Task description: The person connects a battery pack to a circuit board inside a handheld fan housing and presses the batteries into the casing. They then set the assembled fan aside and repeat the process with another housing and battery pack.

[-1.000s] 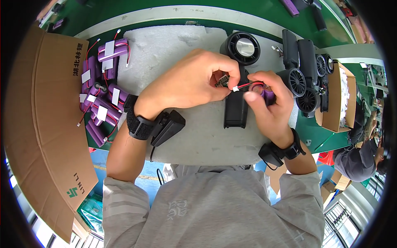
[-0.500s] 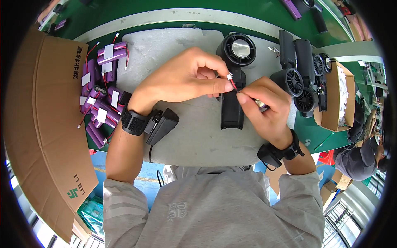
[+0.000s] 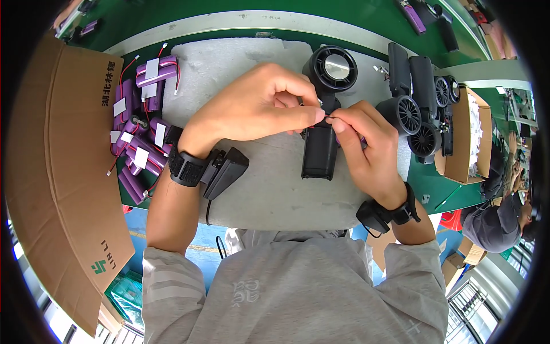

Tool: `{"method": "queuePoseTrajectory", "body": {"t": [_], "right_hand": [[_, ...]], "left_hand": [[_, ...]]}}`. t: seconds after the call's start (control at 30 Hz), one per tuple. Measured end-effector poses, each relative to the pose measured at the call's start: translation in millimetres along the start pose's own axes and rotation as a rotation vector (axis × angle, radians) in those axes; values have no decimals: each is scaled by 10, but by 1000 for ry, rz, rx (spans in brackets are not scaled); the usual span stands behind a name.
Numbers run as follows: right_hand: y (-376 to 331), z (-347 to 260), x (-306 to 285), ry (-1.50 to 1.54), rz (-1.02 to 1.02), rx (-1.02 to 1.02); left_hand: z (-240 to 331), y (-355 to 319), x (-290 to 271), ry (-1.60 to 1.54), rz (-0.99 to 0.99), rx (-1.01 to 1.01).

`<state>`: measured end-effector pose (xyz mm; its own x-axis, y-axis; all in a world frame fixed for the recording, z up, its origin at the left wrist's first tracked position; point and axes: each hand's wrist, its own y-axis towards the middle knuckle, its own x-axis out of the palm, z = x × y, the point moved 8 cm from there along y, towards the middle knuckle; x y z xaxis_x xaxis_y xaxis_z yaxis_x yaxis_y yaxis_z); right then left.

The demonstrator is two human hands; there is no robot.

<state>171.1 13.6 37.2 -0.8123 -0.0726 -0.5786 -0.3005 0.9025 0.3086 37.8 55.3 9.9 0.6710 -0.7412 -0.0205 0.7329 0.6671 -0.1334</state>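
A black handheld fan point(image 3: 319, 153) lies on the foam mat, its round head point(image 3: 333, 67) away from me and its handle toward me. Over its neck my two hands meet. My left hand point(image 3: 263, 106) pinches thin red and black wires point(image 3: 329, 117) between thumb and forefinger, beside a small white connector. My right hand point(image 3: 368, 146) pinches the same wires close by. A bit of purple battery pack point(image 3: 362, 141) shows within its curled fingers; the rest is hidden. What the left fingertips cover cannot be made out.
Purple battery packs point(image 3: 143, 155) with wire leads are heaped left of the foam mat point(image 3: 258, 195), beside a tall cardboard box point(image 3: 69, 172). On the right lie several black fan bodies point(image 3: 401, 114) and a small open carton point(image 3: 467, 137). Another person point(image 3: 495, 223) is at far right.
My right fingertips have risen toward the left ones, and the wires between them now lie flatter. The white connector is less exposed. The fan handle has tilted slightly.
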Motion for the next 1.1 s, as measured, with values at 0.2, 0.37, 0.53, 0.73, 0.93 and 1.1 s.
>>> {"method": "queuePoseTrajectory", "body": {"t": [0.2,0.37,0.53,0.73,0.93,1.1], "right_hand": [[6,-60,121,-95,-75,14],[-3,-17,111,-35,-32,-16],[18,-12,107,-39,-54,-4],[13,16,79,-57,-62,10],[-26,18,66,-31,-59,-35],[-27,7,102,-82,-104,-37]], "left_hand": [[-37,-45,-29,65,33,24],[-33,-39,-30,95,49,38],[21,-24,-48,153,128,138],[-33,-4,-20,157,53,-25],[-40,-4,-15,-4,26,-20],[-70,2,-2,-40,-30,-47]]}}
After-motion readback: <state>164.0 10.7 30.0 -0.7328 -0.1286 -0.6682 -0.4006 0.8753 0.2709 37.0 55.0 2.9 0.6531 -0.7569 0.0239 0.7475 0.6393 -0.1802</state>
